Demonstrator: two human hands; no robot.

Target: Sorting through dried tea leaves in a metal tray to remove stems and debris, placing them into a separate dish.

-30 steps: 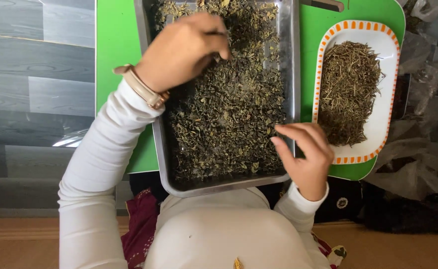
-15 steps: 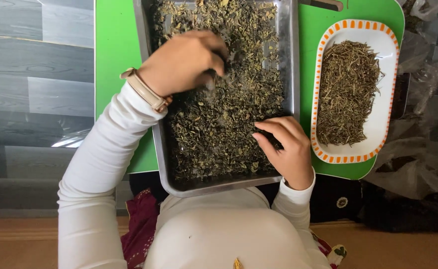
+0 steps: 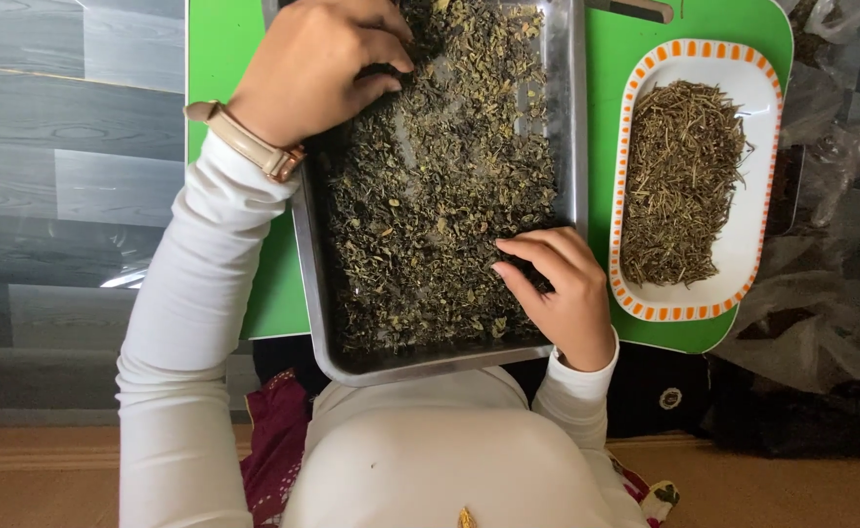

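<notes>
Dried leaves point(image 3: 440, 186) under both hands' fingertips.

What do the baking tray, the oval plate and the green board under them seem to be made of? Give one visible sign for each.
Baking tray: probably metal, brushed grey, with a dull sheen on its rim.
Oval plate: smooth glossy white with an orange patterned edge, so ceramic or melamine; which one cannot be told.
Green board: likely plastic, judging by its even bright colour, flat surface and rounded corners.

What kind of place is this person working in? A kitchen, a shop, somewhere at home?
Most likely a home, with the person seated on the floor. A metal tray of dried leaves sits on a low green table, beside an orange-rimmed plate of stems, over grey wood-look flooring.
</notes>
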